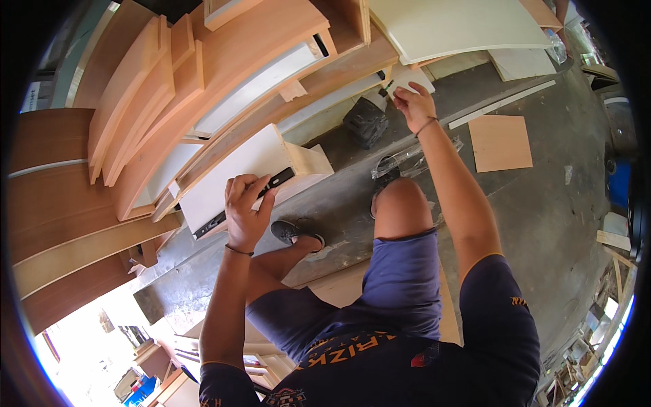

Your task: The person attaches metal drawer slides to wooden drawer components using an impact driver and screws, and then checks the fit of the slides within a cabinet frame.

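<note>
My left hand (pixel 247 209) is closed around the middle of a black drawer slide (pixel 280 178). The slide lies along the edge of a white drawer box (pixel 234 169), and part of it is hidden under my fingers. To the right, my right hand (pixel 415 108) is raised with fingers loosely bent and apart, and no object shows in it. Just left of those fingers, a dark cordless drill (pixel 366 122) rests by the cabinet base. Behind my right fingertips is a small white panel (pixel 419 79).
A wooden cabinet frame (pixel 271 51) and stacked curved-looking boards (pixel 139 95) fill the upper left. A large pale panel (pixel 461 27) lies at the top. A square wooden board (pixel 500 143) and a white strip (pixel 502 104) lie on the concrete floor. Clear plastic wrap (pixel 413 159) is near my knee.
</note>
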Tool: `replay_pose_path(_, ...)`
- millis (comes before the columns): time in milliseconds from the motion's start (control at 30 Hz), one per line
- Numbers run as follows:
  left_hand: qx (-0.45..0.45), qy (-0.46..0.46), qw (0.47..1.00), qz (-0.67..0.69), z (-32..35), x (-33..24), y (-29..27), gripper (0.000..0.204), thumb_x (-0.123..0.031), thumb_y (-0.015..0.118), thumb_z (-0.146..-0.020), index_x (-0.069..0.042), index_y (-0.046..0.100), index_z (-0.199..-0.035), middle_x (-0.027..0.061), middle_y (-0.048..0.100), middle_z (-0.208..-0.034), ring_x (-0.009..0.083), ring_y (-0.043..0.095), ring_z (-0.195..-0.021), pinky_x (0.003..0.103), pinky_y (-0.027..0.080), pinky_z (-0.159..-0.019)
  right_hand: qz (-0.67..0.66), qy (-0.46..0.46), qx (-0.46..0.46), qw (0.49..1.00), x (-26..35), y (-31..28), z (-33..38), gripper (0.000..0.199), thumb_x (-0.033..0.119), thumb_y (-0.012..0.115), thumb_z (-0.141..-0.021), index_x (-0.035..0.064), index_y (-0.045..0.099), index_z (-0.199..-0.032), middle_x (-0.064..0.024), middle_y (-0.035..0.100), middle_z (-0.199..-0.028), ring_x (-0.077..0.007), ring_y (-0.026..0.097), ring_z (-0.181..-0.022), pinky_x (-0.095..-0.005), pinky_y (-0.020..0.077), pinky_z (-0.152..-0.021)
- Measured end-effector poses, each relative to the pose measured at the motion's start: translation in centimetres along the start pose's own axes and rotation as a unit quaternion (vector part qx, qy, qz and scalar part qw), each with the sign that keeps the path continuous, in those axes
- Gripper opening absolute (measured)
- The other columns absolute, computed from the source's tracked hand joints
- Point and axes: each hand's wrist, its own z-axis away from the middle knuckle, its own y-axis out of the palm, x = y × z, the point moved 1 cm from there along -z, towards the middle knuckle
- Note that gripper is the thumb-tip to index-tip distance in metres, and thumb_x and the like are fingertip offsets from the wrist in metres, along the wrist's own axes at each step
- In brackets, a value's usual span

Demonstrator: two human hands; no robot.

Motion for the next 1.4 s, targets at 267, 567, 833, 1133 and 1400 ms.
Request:
replay_pose_path(267, -0.011, -0.014, 1.0, 0.011, 0.1, 0.0, 0.2, 0.024, -0.009, 0.073, -0.073, -0.005, 0.069, -0.097, 0.0066, 0.056, -0.087, 0.0249, 0.05, -0.079, 0.037, 0.043, -0.073, 0.087, -0.099, -0.044, 0.99, 0.8, 2.4, -1.1, 0.061, -0.009, 0.062, -0.079, -0.0015, 0.03, -0.131, -0.0182, 0.059, -0.105, -0.0221, 0.063, -0.083, -0.0316, 0.0557, -0.069)
replay_pose_path(567, -0.014, -0.009, 1.0, 0.017, 0.1, -0.2, 0.2, 0.024, -0.009, 0.073, -0.073, -0.004, 0.069, -0.097, 0.0077, 0.056, -0.088, 0.0257, 0.051, -0.08, 0.037, 0.043, -0.074, 0.176, -0.139, -0.021, 0.974, 1.6, 2.3, -2.7, 0.062, -0.008, 0.063, -0.077, -0.0022, 0.032, -0.13, -0.0144, 0.06, -0.096, -0.0202, 0.062, -0.08, -0.0305, 0.0552, -0.063)
replay_pose_path(833, -0.019, -0.007, 1.0, 0.009, 0.1, -0.3, 0.3, 0.024, -0.009, 0.074, -0.072, -0.004, 0.069, -0.096, 0.0075, 0.057, -0.088, 0.0255, 0.052, -0.08, 0.037, 0.043, -0.074, 0.195, -0.112, -0.02, 0.974, 1.6, 1.9, -2.4, 0.064, -0.001, 0.067, -0.078, -0.0014, 0.032, -0.132, -0.0126, 0.065, -0.094, -0.0184, 0.065, -0.082, -0.028, 0.0545, -0.064)
replay_pose_path(1133, -0.022, 0.001, 1.0, 0.015, 0.0, 0.0, 0.2, 0.024, -0.007, 0.073, -0.073, -0.003, 0.069, -0.096, 0.0087, 0.058, -0.089, 0.0259, 0.054, -0.083, 0.036, 0.046, -0.073, 0.204, -0.106, -0.117, 0.966, 0.9, 1.6, -2.1, 0.051, 0.006, 0.067, -0.081, -0.0021, 0.043, -0.125, -0.0126, 0.062, -0.101, -0.0184, 0.063, -0.083, -0.0288, 0.0502, -0.068)
replay_pose_path(1400, -0.049, -0.005, 0.999, 0.016, 0.3, 0.1, 0.5, 0.021, -0.011, 0.073, -0.074, -0.006, 0.07, -0.094, 0.005, 0.057, -0.087, 0.0241, 0.053, -0.081, 0.036, 0.043, -0.074, 0.216, -0.231, 0.077, 0.946, 0.9, 7.2, 11.7, 0.023, 0.007, 0.065, -0.084, -0.0016, 0.061, -0.105, -0.0064, 0.066, -0.09, -0.0128, 0.062, -0.085, -0.0261, 0.0488, -0.077)
